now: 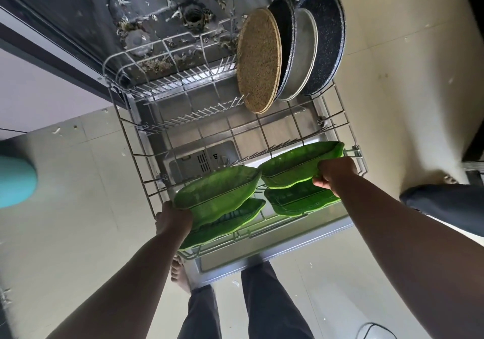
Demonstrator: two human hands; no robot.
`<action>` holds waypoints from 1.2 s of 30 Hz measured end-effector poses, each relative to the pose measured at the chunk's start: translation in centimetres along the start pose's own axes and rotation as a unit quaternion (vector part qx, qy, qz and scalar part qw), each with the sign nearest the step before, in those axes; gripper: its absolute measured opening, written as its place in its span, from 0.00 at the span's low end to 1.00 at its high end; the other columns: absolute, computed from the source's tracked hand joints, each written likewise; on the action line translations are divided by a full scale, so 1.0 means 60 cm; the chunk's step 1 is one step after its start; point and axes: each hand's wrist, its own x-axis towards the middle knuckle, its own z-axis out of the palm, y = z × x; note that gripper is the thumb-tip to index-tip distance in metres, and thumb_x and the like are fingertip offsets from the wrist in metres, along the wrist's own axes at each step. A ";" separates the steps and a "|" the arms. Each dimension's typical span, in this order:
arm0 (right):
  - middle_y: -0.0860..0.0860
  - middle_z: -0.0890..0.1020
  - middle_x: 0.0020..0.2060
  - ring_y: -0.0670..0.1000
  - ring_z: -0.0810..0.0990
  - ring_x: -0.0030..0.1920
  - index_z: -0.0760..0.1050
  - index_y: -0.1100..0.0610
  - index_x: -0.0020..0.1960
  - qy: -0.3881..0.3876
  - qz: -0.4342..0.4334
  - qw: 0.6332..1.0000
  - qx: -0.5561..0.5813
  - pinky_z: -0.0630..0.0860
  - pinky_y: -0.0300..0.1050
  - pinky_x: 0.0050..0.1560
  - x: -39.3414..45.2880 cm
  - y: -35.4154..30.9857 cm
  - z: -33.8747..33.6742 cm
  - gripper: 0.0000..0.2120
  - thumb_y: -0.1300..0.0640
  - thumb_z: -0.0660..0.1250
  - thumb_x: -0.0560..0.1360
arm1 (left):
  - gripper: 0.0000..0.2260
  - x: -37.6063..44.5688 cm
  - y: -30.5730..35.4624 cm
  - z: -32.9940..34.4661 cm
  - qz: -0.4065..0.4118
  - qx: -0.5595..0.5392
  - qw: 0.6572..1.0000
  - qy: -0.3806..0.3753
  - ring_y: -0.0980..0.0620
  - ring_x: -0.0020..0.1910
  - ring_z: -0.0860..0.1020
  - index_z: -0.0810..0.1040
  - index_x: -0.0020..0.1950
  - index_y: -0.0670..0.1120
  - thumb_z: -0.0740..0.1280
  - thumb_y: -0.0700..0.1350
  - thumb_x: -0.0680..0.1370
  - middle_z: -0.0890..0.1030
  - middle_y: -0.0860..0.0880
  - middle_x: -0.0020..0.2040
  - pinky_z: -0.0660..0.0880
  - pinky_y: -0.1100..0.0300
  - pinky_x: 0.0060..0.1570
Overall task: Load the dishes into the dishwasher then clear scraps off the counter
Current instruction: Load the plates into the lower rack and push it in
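Note:
The dishwasher's lower wire rack (pixel 136 155) is pulled out over the open door. My left hand (pixel 174 216) grips the near edge of a green leaf-shaped dish (pixel 217 192), held just above another green dish (pixel 235 220) lying in the rack. My right hand (pixel 334 173) grips the right end of a second green leaf dish (pixel 293 165), over one more green dish (pixel 301 202) in the rack. At the rack's far right stand a brown speckled plate (pixel 258 61), a grey plate (pixel 301 55) and dark speckled plates (pixel 324 42) on edge.
Food scraps litter the dishwasher tub floor around the drain (pixel 193 17). A teal object (pixel 15 178) shows at the left edge. My legs and a bare foot (pixel 179 273) stand on the tiled floor before the door. A dark knee (pixel 445 205) sits right.

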 end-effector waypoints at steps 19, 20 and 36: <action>0.60 0.81 0.45 0.54 0.81 0.29 0.71 0.63 0.61 0.004 -0.034 0.999 -0.008 0.78 0.45 0.27 0.001 0.020 -0.007 0.19 0.60 0.70 0.71 | 0.19 0.023 -0.008 -0.023 0.080 0.250 0.965 -0.024 0.41 0.56 0.76 0.72 0.64 0.41 0.63 0.39 0.73 0.74 0.40 0.58 0.73 0.54 0.50; 0.59 0.80 0.44 0.54 0.81 0.29 0.71 0.63 0.61 0.001 -0.033 0.999 -0.010 0.78 0.45 0.26 -0.001 0.019 -0.007 0.20 0.60 0.69 0.72 | 0.19 0.023 -0.008 -0.024 0.085 0.260 0.962 -0.025 0.41 0.56 0.76 0.73 0.63 0.42 0.64 0.39 0.72 0.75 0.41 0.58 0.73 0.55 0.50; 0.54 0.77 0.43 0.57 0.80 0.49 0.74 0.57 0.54 0.028 -0.334 0.823 -0.459 0.72 0.46 0.44 -0.152 0.063 -0.008 0.10 0.54 0.56 0.81 | 0.11 -0.043 -0.007 -0.035 0.237 0.210 0.948 -0.007 0.42 0.56 0.78 0.78 0.56 0.45 0.59 0.39 0.77 0.78 0.44 0.56 0.76 0.50 0.54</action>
